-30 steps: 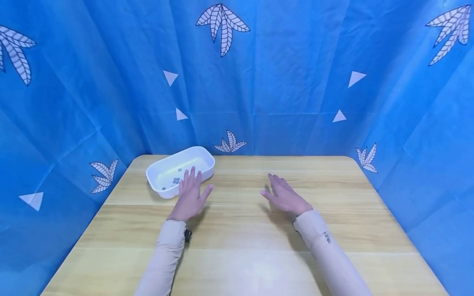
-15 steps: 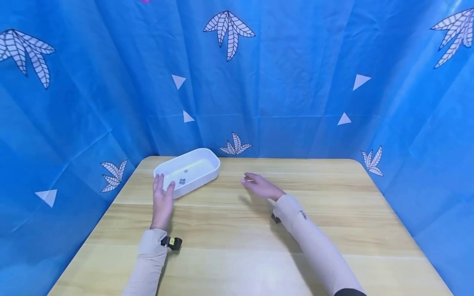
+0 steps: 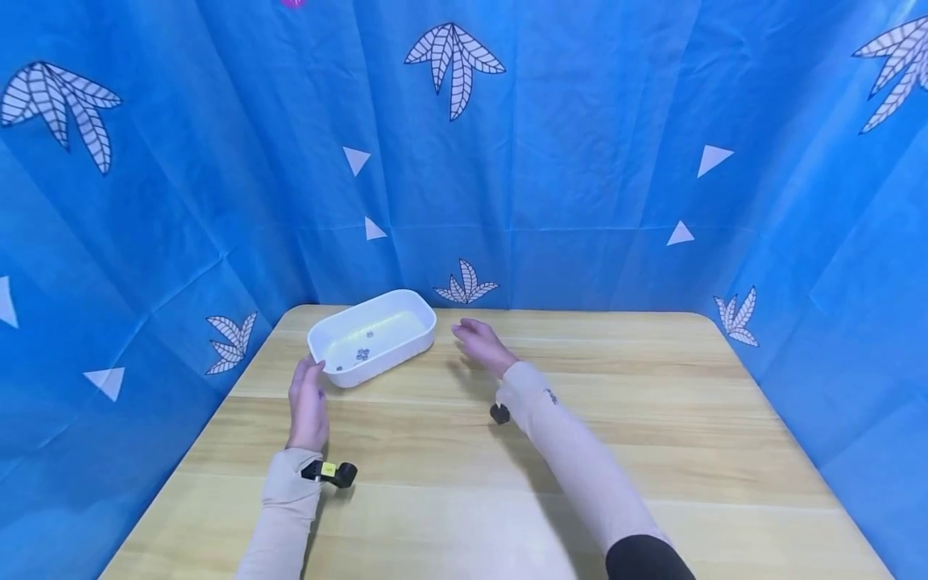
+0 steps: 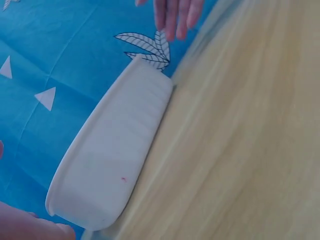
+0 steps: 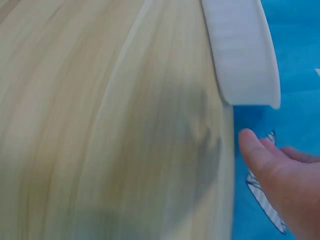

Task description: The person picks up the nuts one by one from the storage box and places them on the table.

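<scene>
1. And here, just off the tub's near-left end, is your left hand (image 3: 308, 411), fingers loose and holding nothing, thumb beside that near corner. Contact? You're so close that I can't tell.
2. Just below that hand, on the near side of the tub, your wrist wears a small black camera (image 3: 344, 474).
3. Now the white tub (image 3: 391, 357) itself, centre stage between your two hands, sitting flat on the tabletop (image 3: 689, 403) with the blue curtain (image 3: 580, 185) behind it.
4. Inside the tub, small grey pieces (image 3: 362, 354): a little cluster in the middle, one towards the far wall, one by the near-left corner. They're too small for me to name.
5. Over to the tub's right end, your right hand (image 3: 484, 346): nothing in it, fingers reaching towards the tub, a clear gap between.
6. So where do you stand? I'd call it early: both hands are lined up at opposite ends of the tub, the pieces lie inside, but neither hand has a grip. Closing in on both ends looks to be what's left, along with any handling of the tub.
</scene>
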Action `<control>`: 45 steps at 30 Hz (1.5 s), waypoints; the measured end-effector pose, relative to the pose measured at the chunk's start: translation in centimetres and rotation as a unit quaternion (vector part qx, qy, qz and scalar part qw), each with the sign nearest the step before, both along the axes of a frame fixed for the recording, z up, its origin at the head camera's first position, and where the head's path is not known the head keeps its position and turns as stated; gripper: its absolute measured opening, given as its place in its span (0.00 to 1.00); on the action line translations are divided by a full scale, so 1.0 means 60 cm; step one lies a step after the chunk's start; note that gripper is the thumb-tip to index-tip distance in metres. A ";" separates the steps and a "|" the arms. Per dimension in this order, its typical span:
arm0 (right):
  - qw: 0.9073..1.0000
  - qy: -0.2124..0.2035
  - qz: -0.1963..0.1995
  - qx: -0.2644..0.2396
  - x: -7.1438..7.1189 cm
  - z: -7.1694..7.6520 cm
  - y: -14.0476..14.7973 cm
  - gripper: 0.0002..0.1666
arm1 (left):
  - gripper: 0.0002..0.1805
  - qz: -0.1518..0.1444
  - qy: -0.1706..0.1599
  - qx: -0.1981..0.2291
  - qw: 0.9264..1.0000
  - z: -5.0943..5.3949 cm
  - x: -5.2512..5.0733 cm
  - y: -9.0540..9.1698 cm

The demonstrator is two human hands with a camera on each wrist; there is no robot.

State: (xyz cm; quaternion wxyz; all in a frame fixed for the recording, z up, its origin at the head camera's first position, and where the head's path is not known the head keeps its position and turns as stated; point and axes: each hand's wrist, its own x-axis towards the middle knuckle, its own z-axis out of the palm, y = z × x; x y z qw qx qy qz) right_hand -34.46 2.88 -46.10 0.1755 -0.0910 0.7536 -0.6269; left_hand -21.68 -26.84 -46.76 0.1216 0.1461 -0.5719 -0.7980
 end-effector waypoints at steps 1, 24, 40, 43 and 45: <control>1.000 -0.008 -0.009 -0.010 -0.003 -0.002 -0.006 0.42 | 0.43 -0.006 0.002 0.015 1.000 0.000 0.000 0.000; 0.995 -0.041 -0.001 -0.094 -0.023 -0.015 -0.071 0.33 | 0.40 -0.081 -0.025 0.054 0.995 -0.021 -0.008 0.013; 0.995 -0.060 -0.050 -0.067 0.001 0.011 -0.036 0.31 | 0.37 -0.104 -0.029 0.023 0.994 -0.010 0.001 0.015; 0.993 -0.063 -0.065 -0.080 0.008 0.010 -0.026 0.31 | 0.35 -0.111 -0.018 0.018 0.994 -0.012 0.008 0.015; 0.993 -0.061 -0.067 -0.071 0.013 0.010 -0.017 0.31 | 0.33 -0.114 -0.015 0.016 0.993 -0.013 0.012 0.017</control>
